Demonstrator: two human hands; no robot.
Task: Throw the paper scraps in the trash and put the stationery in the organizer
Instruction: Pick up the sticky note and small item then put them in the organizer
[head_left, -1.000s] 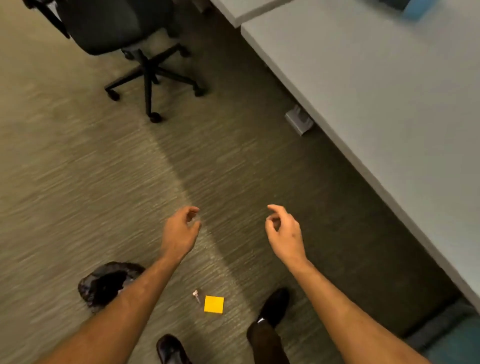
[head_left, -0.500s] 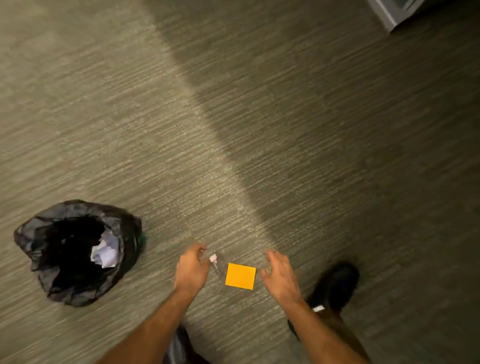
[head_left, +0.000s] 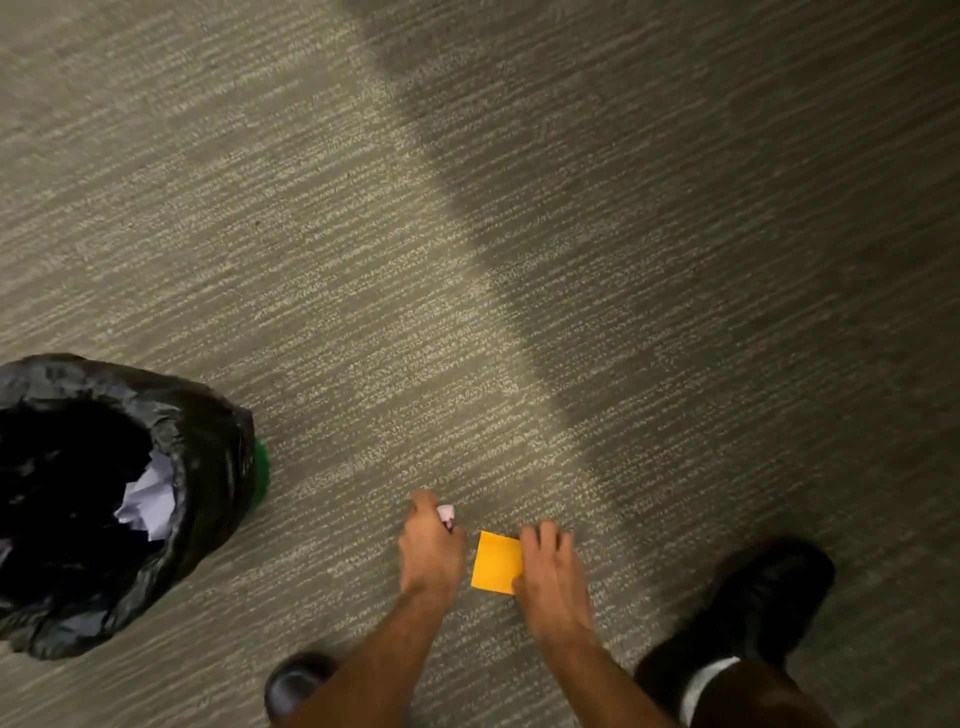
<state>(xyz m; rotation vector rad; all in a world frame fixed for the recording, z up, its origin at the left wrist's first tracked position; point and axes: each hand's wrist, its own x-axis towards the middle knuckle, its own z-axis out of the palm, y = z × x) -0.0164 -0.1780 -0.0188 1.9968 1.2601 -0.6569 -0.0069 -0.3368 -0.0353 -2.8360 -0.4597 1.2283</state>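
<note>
An orange sticky-note pad (head_left: 496, 561) lies flat on the carpet. My right hand (head_left: 545, 566) rests on its right edge, fingers curled over it. Just left of the pad, my left hand (head_left: 431, 551) is down on the carpet with its fingers closing around a small pinkish-white item (head_left: 447, 514), mostly hidden by the fingers. A trash bin lined with a black bag (head_left: 208, 467) stands at the left, with crumpled white paper (head_left: 148, 501) inside it.
My black shoes (head_left: 769, 592) stand at the bottom right and bottom centre (head_left: 296, 680). Grey striped carpet (head_left: 467, 208) fills the view beyond the hands. A bit of green (head_left: 261, 465) shows at the bin's right side.
The view has dropped closer to the floor. Both hands have come down from hovering beside the pad and small item to touching them.
</note>
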